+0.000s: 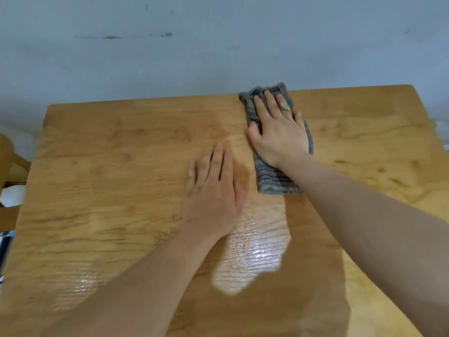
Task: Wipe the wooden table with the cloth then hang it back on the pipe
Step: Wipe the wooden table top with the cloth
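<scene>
Pale grey wall (218, 45) behind (dark scuffs); wooden frame (7, 152) at left edge.

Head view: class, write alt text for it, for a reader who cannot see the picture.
A person's right hand presses a folded grey striped cloth flat near the far edge of a wooden table, while the left hand rests flat on the wood beside it. A pale wall stands behind.

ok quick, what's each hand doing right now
Left hand: open, flat on the table, holding nothing.
Right hand: open, fingers straight, pressing the cloth onto the table.
</scene>
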`<state>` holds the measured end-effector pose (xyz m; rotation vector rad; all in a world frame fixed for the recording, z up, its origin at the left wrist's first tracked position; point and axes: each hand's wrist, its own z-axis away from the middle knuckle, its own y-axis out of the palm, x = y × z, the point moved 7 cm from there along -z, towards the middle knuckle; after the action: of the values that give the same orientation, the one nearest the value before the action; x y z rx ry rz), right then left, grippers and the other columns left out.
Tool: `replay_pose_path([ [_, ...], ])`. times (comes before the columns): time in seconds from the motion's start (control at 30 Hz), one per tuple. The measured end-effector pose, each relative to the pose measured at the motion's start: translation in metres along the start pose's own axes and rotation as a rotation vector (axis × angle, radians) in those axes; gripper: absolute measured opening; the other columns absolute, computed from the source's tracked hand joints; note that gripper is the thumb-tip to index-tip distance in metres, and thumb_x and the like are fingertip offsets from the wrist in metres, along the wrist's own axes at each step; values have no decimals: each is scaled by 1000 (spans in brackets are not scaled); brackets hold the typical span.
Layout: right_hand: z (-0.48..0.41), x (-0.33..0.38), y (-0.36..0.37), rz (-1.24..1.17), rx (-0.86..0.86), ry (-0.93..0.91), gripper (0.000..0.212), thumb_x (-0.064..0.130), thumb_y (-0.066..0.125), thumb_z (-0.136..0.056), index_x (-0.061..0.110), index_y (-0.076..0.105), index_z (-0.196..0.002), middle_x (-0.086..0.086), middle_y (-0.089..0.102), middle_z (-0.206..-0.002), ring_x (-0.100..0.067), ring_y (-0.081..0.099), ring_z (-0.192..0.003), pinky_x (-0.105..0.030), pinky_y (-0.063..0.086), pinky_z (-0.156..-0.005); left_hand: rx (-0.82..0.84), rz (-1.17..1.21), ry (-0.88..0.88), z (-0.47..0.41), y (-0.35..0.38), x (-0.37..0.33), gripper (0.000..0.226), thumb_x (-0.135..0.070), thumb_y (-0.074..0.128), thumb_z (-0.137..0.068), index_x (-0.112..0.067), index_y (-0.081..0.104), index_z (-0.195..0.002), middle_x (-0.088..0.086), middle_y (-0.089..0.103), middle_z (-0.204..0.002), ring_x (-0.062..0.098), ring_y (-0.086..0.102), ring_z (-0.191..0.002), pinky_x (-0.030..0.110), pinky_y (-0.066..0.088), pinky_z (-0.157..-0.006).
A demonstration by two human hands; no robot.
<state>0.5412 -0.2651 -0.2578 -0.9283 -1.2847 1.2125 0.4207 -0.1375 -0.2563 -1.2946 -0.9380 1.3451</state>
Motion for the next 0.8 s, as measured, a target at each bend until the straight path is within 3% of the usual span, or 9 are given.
replay_pose_path([
  [0.13, -36, -9, -3, -22, -17, 53, 63, 46, 21, -95, 22, 18, -154, -3, 15, -162, -22, 6, -149, -47, 1, -120, -6, 6, 5, 0, -1, 1, 63, -41, 11, -95, -16, 1, -152, 1, -2, -161, 16, -7, -147, 41, -5, -119],
  [0.3, -28, -6, -2, -30, -44, 45, 60, 44, 21, -98, 20, 19, -153, -3, 15, -162, -23, 7, -149, -48, 1, -120, -11, -13, -4, 3, 1, 2, 64, -40, 16, -93, -14, 14, -152, 4, 12, -160, 20, 6, -147, 44, 5, -119],
  [0.43, 29, 0, 5, -23, -23, 26, 59, 42, 24, -99, 23, 17, -154, -3, 11, -163, -23, 4, -149, -48, 3, -120, -27, -24, 3, 1, -2, 0, 63, -39, 20, -93, -14, 18, -151, 5, 16, -159, 21, 9, -146, 44, 6, -119],
  [0.63, 154, -10, 15, -10, -34, 20, 57, 42, 32, -96, 24, 32, -150, -5, 26, -159, -24, 18, -148, -48, 17, -118, -41, -27, 10, 4, -1, 1, 64, -39, 23, -92, -13, 22, -151, 6, 19, -159, 22, 13, -145, 44, 6, -118],
  [0.8, 159, -17, 14, 17, 29, -35, 62, 46, 34, -93, 26, 31, -151, -2, 25, -159, -21, 18, -148, -47, 16, -119, -44, -31, 4, 0, -3, 1, 64, -38, 23, -92, -11, 24, -150, 8, 21, -158, 25, 16, -145, 48, 12, -118],
])
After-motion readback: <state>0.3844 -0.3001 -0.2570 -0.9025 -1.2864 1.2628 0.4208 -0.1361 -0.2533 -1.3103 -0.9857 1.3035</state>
